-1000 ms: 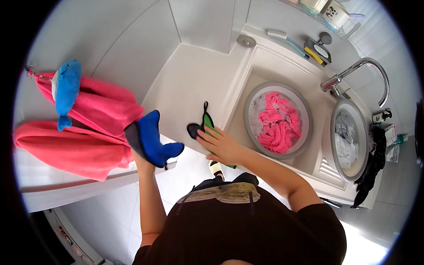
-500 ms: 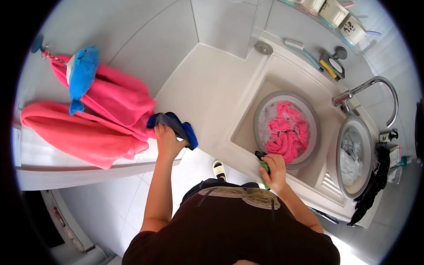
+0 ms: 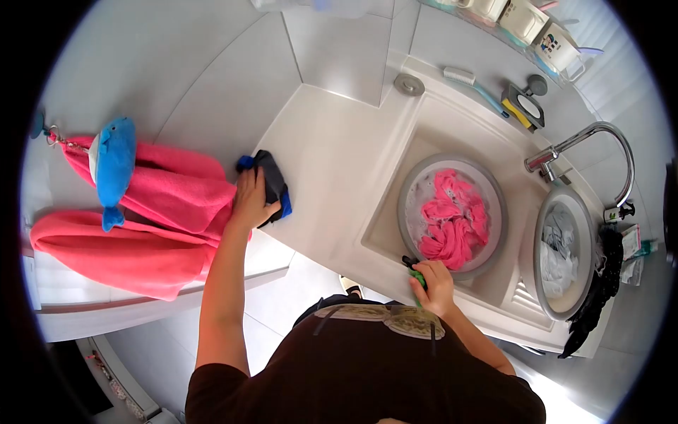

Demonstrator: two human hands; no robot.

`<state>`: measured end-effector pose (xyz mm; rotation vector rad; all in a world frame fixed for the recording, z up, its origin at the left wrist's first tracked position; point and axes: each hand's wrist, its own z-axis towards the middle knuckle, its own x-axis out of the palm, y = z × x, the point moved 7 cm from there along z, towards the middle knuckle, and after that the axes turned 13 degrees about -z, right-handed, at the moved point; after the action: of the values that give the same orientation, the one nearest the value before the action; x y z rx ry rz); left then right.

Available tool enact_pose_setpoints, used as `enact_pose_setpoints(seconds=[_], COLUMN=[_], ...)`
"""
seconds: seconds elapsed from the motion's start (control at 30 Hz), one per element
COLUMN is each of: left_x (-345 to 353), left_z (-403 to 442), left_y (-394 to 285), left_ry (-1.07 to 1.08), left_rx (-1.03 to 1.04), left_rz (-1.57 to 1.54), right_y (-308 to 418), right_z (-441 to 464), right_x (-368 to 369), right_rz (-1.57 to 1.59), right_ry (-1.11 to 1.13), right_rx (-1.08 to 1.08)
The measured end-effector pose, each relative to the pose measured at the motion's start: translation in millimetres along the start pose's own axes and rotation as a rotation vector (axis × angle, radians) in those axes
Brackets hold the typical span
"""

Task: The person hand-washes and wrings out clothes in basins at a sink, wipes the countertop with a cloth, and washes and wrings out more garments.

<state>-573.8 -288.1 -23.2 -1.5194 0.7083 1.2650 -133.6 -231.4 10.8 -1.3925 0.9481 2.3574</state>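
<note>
At the left end of the counter, my left hand (image 3: 250, 205) grips a blue and dark grey cloth (image 3: 270, 177), close to the hanging pink towel (image 3: 187, 194). Its thumb sticks out to the side along the cloth's lower edge. My right hand (image 3: 436, 286) is at the sink's front edge with its fingers curled round a green and black item (image 3: 418, 275), mostly hidden by the hand. Just beyond it, a grey-rimmed basin (image 3: 408, 185) stands in the sink (image 3: 395, 212). Pink fabric (image 3: 452, 226) lies in sudsy water inside that basin.
A second basin (image 3: 534, 258) with pale laundry leans at the sink's right, below the faucet (image 3: 565, 148). Black fabric (image 3: 590, 311) hangs beside it. A brush (image 3: 480, 92) and soap holder (image 3: 524, 104) are at the back. A blue plush whale (image 3: 115, 159) hangs over the towels.
My left hand has moved left and slightly up with the blue and grey cloth, now against the counter near the wall. My right hand stays at the sink edge. The view has shifted a little.
</note>
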Motion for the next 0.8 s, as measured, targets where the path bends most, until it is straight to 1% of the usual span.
enact_pose_setpoints(seconds=[0.03, 0.1, 0.17, 0.2, 0.3, 0.37, 0.43, 0.47, 0.5, 0.57, 0.6, 0.63, 0.7, 0.73, 0.77, 0.8], left_x=[-1.3, 0.1, 9.9, 13.7, 12.9, 18.0, 26.7, 28.8, 25.0, 20.7, 28.8, 37.5, 44.1, 48.8, 56.4, 61.4], left_z=[13.9, 42.1, 72.0, 87.0, 130.5, 168.4, 207.1, 226.4, 237.9, 251.7, 261.0, 263.3, 261.8, 254.3, 244.0, 229.5], left_y=[-4.2, -5.5, -5.9, -7.5, -27.5, -33.4, -38.4, -42.1, -58.2, -76.9, -80.1, -84.6, -84.4, -89.8, -91.9, -114.9], left_ry=[0.016, 0.023, -0.015, -0.011, 0.016, 0.007, 0.227, 0.267, 0.272, 0.410, 0.434, 0.443, 0.336, 0.296, 0.306, 0.374], left_rx=[0.040, 0.049, 0.156, 0.174, 0.213, 0.286, 0.151, 0.103, 0.127, -0.045, -0.096, -0.082, -0.119, -0.041, -0.036, 0.151], left_rz=[0.019, 0.027, 0.026, 0.047, 0.094, 0.104, 0.199, 0.214, 0.208, 0.262, 0.296, 0.297, 0.305, 0.250, 0.257, 0.246], right_y=[0.6, 0.0, -1.2, -2.5, -2.6, -3.8, -5.4, -5.1, -5.5, -8.1, -8.3, -9.1, -13.7, -12.3, -12.3, -12.6], right_z=[1.1, 2.5, 3.2, 3.1, 3.4, 3.2, 5.1, 5.1, 4.5, 4.6, 4.9, 5.0, 4.7, 2.3, 0.5, 2.7], right_x=[-0.1, -0.5, 1.7, 3.2, 1.8, 1.0, 0.9, 0.5, 0.0, -0.7, -1.2, -1.3, 0.4, 0.2, -1.0, -2.4], right_rz=[0.001, -0.011, -0.025, -0.039, -0.057, -0.061, -0.067, -0.063, -0.062, -0.075, -0.066, -0.054, -0.064, -0.072, -0.066, -0.058], right_ry=[-0.004, 0.000, 0.013, 0.029, 0.030, 0.019, 0.008, 0.001, -0.004, -0.002, 0.003, 0.008, -0.005, -0.014, -0.013, -0.007], right_rx=[-0.002, 0.028, 0.039, 0.054, 0.079, 0.084, 0.098, 0.099, 0.101, 0.125, 0.128, 0.128, 0.136, 0.131, 0.143, 0.140])
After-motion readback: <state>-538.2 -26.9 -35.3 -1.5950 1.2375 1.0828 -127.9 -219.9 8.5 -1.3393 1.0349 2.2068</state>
